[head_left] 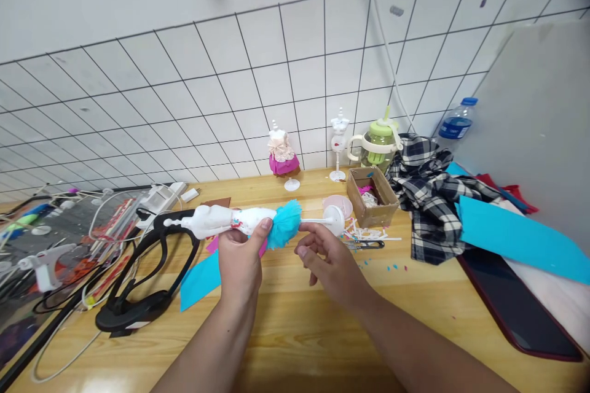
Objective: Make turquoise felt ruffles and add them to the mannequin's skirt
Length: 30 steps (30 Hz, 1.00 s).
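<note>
My left hand point(242, 252) is closed around a small white dress-form mannequin point(209, 221), which lies sideways in the air above the table. A ruffled piece of blue crepe paper point(286, 226) wraps its lower end, close to my left thumb. Beyond the ruffle, the thin stand rod runs right to a round white base point(335, 220). My right hand point(325, 258) is beside that rod, fingers curled and the index fingertip near the ruffle's edge. Whether the right fingers touch the rod or pinch anything is unclear. A blue paper sheet point(201, 279) lies beneath my left hand.
Against the wall stand a mannequin in a pink skirt point(283, 163), a bare mannequin point(338, 141) and a green-lidded jug point(380, 141). A cardboard box point(373, 196), scissors point(369, 245), plaid cloth point(426, 196) and phone point(520, 307) are rightward; a black headset strap point(138, 307) is left.
</note>
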Available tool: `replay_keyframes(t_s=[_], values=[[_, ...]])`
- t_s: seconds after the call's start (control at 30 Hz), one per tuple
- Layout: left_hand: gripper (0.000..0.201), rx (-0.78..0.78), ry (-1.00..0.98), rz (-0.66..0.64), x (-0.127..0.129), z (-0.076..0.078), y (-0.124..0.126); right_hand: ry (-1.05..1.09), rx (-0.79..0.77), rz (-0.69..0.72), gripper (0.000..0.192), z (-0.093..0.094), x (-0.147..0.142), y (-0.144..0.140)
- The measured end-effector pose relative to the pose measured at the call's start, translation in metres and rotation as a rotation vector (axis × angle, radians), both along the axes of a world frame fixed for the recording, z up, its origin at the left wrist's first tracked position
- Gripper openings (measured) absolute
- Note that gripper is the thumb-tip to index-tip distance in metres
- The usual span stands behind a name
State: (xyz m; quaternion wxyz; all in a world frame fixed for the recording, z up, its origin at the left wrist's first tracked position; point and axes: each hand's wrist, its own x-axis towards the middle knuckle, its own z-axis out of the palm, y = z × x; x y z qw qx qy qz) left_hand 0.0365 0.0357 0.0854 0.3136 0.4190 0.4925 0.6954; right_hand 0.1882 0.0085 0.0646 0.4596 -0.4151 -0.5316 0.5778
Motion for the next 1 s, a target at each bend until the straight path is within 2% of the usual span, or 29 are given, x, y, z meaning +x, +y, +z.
replay_keyframes(t_s=[0.1,0.23,0.37,0.5,0.63,0.73,0.8,0.93,1.0], values=[[0.035,-0.016,0.005,-0.004,0.001,-0.003,-0.002,0.273,-0.204,0.013,0.038,0.000,-0.001,0.004],[0.038,-0.060,0.004,-0.025,0.000,-0.009,-0.004,0.398,-0.322,0.016,0.031,0.003,0.001,0.006],[0.036,-0.102,0.010,-0.028,-0.001,-0.012,-0.003,0.384,-0.321,-0.010,0.027,0.004,0.003,0.007],[0.043,-0.105,0.003,-0.041,0.000,-0.011,-0.003,0.429,-0.297,0.014,0.027,0.002,0.002,0.006],[0.048,-0.087,-0.004,-0.039,0.002,-0.012,-0.003,0.464,-0.256,-0.071,0.033,0.001,0.002,0.006],[0.050,-0.051,-0.028,-0.032,0.002,-0.014,-0.003,0.419,-0.304,-0.095,0.042,0.002,0.002,0.008],[0.049,-0.053,-0.016,-0.027,0.002,-0.016,-0.003,0.429,-0.373,-0.059,0.045,0.002,0.003,0.009],[0.047,-0.075,0.019,-0.034,0.001,-0.016,-0.004,0.403,-0.412,-0.027,0.033,0.000,0.004,0.010],[0.049,-0.089,0.036,-0.026,0.003,-0.013,-0.005,0.284,-0.315,-0.072,0.026,-0.002,0.006,0.012]])
